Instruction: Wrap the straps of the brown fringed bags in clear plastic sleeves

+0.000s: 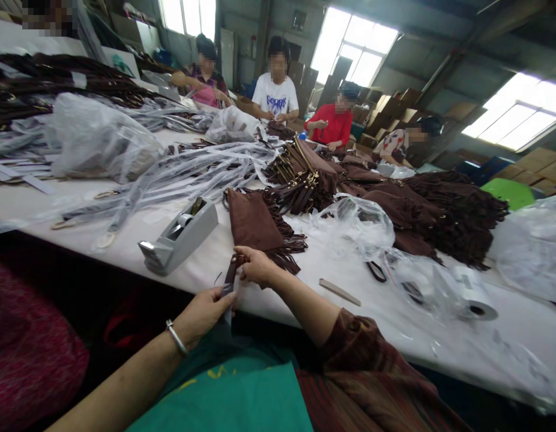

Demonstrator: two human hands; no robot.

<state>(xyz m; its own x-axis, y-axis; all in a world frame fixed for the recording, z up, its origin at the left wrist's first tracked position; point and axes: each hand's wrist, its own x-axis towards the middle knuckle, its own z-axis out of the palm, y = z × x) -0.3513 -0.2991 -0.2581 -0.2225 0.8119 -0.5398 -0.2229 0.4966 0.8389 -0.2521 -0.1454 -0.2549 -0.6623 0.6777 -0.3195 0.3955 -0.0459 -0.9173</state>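
Between my two hands, at the table's front edge, is a dark brown strap (pixel 230 275), its lower part in a clear plastic sleeve. My left hand (pixel 209 309), below a silver bangle, pinches the sleeved part. The fingers of my right hand (pixel 255 266) close on the strap's upper end. Just beyond them lies a brown fringed pouch (pixel 253 221), flat on the table. A grey tape dispenser (pixel 181 234) stands to the left of the pouch, apart from both hands.
Plastic-wrapped straps (pixel 183 174) spread over the left of the white table (pixel 300 300). Brown fringed bags (pixel 314 171) are piled behind the pouch. Clear plastic bags (pixel 359 222), a thin tan strip (pixel 340 292) and a plastic roll (pixel 474 294) lie to the right. Several people work across the table.
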